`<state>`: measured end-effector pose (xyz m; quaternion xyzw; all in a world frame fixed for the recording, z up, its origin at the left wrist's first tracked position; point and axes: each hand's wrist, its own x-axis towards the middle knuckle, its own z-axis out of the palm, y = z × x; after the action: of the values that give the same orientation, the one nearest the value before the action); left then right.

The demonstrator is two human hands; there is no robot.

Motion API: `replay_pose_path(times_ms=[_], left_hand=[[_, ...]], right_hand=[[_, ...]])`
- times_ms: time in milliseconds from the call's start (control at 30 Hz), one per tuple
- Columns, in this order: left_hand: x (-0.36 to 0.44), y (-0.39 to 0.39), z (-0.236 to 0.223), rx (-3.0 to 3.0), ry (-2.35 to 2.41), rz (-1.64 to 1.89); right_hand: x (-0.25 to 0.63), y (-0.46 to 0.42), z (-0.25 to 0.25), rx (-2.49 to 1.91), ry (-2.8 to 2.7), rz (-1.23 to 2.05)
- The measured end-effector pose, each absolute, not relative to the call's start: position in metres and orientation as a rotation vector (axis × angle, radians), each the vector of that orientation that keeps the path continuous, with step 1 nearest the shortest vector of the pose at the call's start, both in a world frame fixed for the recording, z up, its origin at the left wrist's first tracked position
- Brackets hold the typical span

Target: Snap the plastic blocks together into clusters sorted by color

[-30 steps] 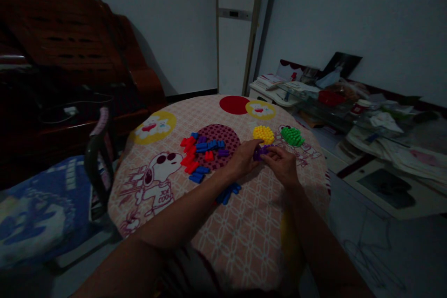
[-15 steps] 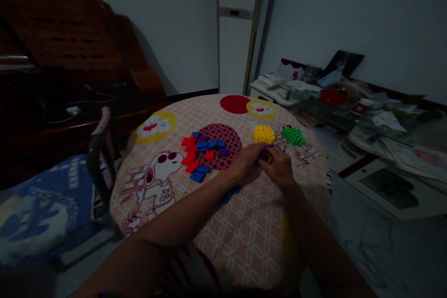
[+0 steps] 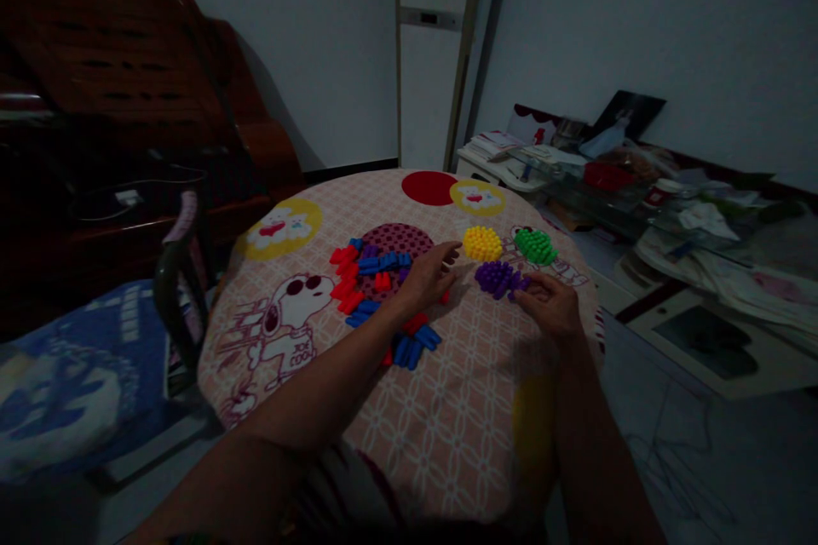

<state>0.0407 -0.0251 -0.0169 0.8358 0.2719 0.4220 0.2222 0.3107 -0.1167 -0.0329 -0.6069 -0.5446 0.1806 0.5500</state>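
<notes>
Small plastic toy blocks lie sorted by colour on the round table. My right hand (image 3: 550, 304) is at the right end of the purple blocks (image 3: 495, 278), thumb and fingers closed around a piece at that end. My left hand (image 3: 431, 277) is held left of the purple group, fingers apart and nothing in them. Just beyond its fingertips sits a tight cluster of yellow blocks (image 3: 481, 243). Green blocks (image 3: 535, 246) form another cluster farther right. Red blocks (image 3: 346, 283) and blue blocks (image 3: 409, 349) lie loosely on the left, partly hidden by my left forearm.
A patterned cloth (image 3: 447, 426) covers the table. On the left stand a chair (image 3: 182, 289) and a carved wooden bench (image 3: 128, 85). A low cabinet (image 3: 690, 306) loaded with papers and bags runs along the right wall. A tall white appliance (image 3: 428, 85) stands behind.
My hands, together over the purple blocks before, have parted. The left moved left and opened; the right moved right, uncovering the purple group. More blue and red blocks show near my left forearm.
</notes>
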Motion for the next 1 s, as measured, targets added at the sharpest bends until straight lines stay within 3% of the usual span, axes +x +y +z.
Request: replay_pose_path(times_ms=[267,600,867,1000], left_hand=[[0.041,-0.026,-0.012,2.296,0.771,1.144],[0.037,-0.023,-0.006,2.269,0.849,1.124],[-0.020,0.011,0.010,2.267,1.371,1.133],[-0.042,0.022,0.006,2.292,1.549,0.960]], right_hand=[[0.301,-0.112,-0.036,-1.488,-1.532,0.261],[0.301,-0.111,-0.037,-1.517,-1.498,0.319],[0.299,-0.111,-0.038,-1.549,-1.482,0.185],[0.298,-0.114,-0.037,-1.537,-1.400,0.011]])
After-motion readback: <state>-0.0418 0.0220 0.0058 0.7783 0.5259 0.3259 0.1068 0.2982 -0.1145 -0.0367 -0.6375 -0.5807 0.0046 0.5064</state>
